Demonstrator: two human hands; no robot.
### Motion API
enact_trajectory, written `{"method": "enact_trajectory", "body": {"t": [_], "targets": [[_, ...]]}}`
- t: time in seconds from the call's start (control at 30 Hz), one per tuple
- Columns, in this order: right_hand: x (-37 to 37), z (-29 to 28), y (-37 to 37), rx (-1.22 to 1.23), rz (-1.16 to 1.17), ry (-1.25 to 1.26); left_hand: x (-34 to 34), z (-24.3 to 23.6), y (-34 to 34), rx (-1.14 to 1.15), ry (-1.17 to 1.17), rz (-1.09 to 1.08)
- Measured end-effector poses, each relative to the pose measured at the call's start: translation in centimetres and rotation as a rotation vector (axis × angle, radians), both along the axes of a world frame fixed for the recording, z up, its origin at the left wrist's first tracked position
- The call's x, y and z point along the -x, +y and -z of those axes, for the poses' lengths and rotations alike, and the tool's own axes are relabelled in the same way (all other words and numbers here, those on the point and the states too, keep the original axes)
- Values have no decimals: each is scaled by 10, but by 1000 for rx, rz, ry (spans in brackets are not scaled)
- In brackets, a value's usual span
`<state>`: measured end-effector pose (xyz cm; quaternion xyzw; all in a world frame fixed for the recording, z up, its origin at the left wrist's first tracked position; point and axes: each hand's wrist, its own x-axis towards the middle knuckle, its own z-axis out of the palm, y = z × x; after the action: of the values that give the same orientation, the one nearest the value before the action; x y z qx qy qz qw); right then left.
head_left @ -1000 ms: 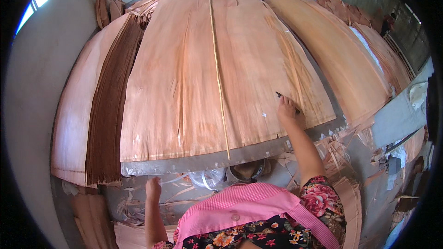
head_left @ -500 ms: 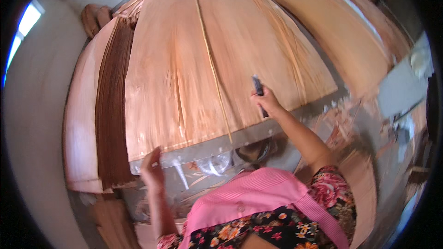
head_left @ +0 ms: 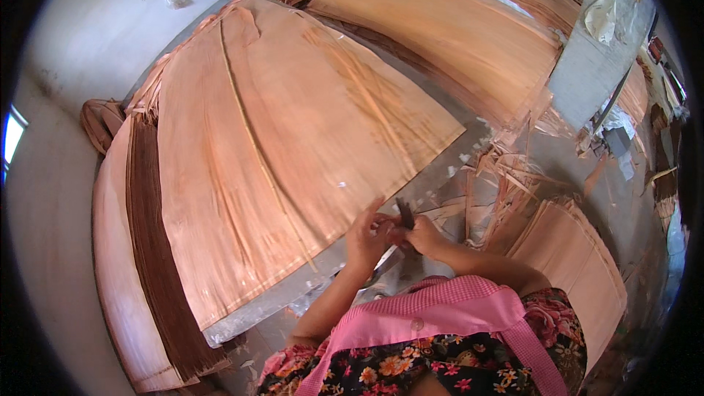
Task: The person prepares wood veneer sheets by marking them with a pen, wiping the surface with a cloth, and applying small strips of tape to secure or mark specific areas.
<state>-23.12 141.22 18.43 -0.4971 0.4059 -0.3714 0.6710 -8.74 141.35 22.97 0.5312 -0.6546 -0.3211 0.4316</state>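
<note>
Both my hands meet just beyond the near edge of a broad pale wood veneer sheet (head_left: 293, 139) on a gray-topped table (head_left: 460, 132). My right hand (head_left: 421, 232) grips a dark, narrow handled tool (head_left: 403, 211), held upright. My left hand (head_left: 367, 235) is curled against it, fingers bent around something too small and blurred to name. A shiny pale item lies below the hands, partly hidden. A long thin bamboo-like stick (head_left: 249, 132) lies lengthwise on the sheet.
Veneer stacks flank the sheet, dark-edged at left (head_left: 147, 242) and yellowish at right (head_left: 440, 37). A gray board (head_left: 598, 51) leans at upper right. Loose offcuts (head_left: 499, 191) litter the area right of my hands, beside another veneer stack (head_left: 568, 271). A wall (head_left: 51, 249) borders the left.
My right hand has drawn back from over the sheet with the dark tool, and my left hand has risen rightward to meet it. The view has swung toward the right.
</note>
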Motion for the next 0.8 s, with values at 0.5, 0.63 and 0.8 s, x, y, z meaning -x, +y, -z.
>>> {"method": "enact_trajectory", "body": {"t": [0.5, 0.63, 0.8], "targets": [[512, 64, -141, -108, 952, 113, 190, 170, -225, -133, -880, -299], [531, 88, -226, -91, 879, -3, 185, 174, -222, -195, -936, -305], [507, 84, -348, -199, 415, -53, 195, 156, -224, -311, -977, -282]]}}
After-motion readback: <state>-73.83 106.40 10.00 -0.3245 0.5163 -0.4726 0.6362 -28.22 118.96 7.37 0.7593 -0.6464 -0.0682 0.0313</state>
